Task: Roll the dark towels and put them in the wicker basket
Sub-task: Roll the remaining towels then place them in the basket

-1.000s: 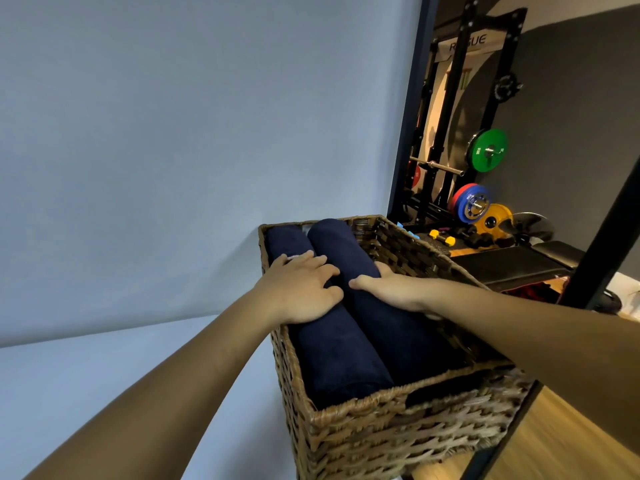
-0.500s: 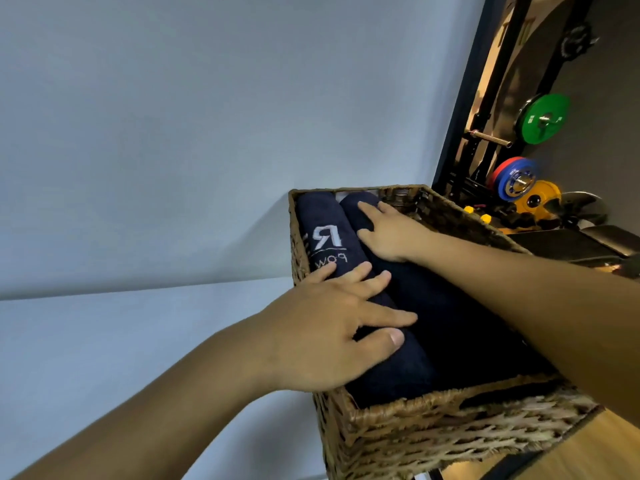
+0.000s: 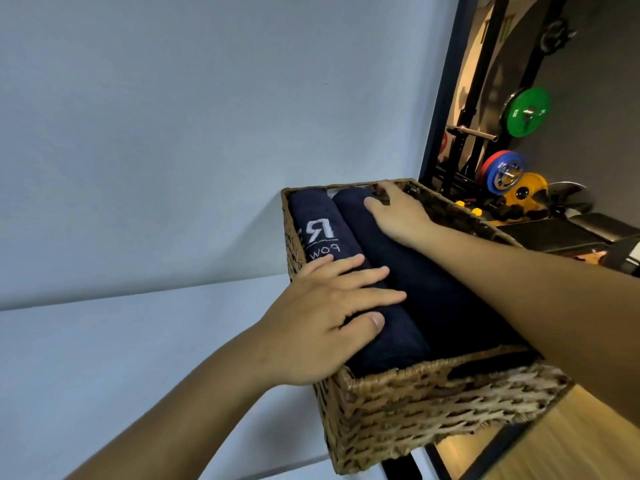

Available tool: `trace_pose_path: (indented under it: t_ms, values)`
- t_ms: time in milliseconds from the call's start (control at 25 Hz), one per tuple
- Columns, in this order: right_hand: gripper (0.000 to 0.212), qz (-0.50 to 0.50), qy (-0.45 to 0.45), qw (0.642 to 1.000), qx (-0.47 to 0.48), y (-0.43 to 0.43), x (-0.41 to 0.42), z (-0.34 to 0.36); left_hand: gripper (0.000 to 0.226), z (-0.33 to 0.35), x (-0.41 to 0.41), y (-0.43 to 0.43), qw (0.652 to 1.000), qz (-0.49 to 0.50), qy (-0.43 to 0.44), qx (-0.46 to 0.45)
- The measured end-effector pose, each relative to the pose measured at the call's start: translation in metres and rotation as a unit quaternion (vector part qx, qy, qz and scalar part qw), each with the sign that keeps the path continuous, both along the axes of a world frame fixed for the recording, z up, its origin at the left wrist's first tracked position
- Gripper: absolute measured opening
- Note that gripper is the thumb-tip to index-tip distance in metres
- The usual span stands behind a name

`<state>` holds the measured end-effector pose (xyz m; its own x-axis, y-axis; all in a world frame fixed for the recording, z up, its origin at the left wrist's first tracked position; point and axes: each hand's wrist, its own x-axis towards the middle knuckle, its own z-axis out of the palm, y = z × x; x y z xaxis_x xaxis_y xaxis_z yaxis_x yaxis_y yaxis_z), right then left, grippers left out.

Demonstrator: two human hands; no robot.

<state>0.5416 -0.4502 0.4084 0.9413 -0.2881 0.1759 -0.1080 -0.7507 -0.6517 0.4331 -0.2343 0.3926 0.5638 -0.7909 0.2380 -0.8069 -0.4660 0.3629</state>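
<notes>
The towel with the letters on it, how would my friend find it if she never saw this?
Look for the brown wicker basket by the pale blue wall. Two dark rolled towels lie side by side inside. Yours is the towel with the letters, nearest the wall, under the left hand: it alone shows a big white R, while the plain towel under the right hand has none showing.

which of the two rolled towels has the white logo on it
The left towel, next to the basket wall, under the left hand. It shows a white R and letters. The right towel, under the right hand, is plain dark.
</notes>
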Motion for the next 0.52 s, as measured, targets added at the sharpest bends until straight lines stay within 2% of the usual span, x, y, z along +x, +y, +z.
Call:
trace_pose_path:
  t_ms: [80,160,240,320,400,440,520]
  values:
    - [0.052,-0.002,0.07,0.998,-0.005,-0.008,-0.019,0.019,0.058,-0.001,0.0,0.001,0.999,0.002,0.001,-0.034]
    - [0.059,0.038,0.205,0.976,-0.057,-0.009,-0.054,0.04,0.053,-0.007,-0.008,0.007,0.997,-0.012,-0.007,-0.073]
    - [0.073,0.075,0.331,0.936,-0.097,-0.006,-0.101,0.06,0.05,-0.018,-0.018,0.014,0.992,-0.046,-0.034,-0.115]
    - [0.09,0.098,0.408,0.885,-0.203,0.001,-0.144,0.073,0.053,-0.03,-0.021,0.017,0.985,-0.066,-0.077,-0.141]
    - [0.097,0.124,0.402,0.845,-0.331,0.012,-0.166,0.07,0.05,-0.038,-0.017,0.015,0.978,-0.07,-0.107,-0.166]
    - [0.097,0.131,0.382,0.842,-0.357,0.019,-0.171,0.067,0.046,-0.039,-0.014,0.013,0.975,-0.07,-0.114,-0.177]
    - [0.093,0.136,0.378,0.855,-0.328,0.027,-0.171,0.057,0.037,-0.04,-0.012,0.009,0.971,-0.078,-0.117,-0.192]
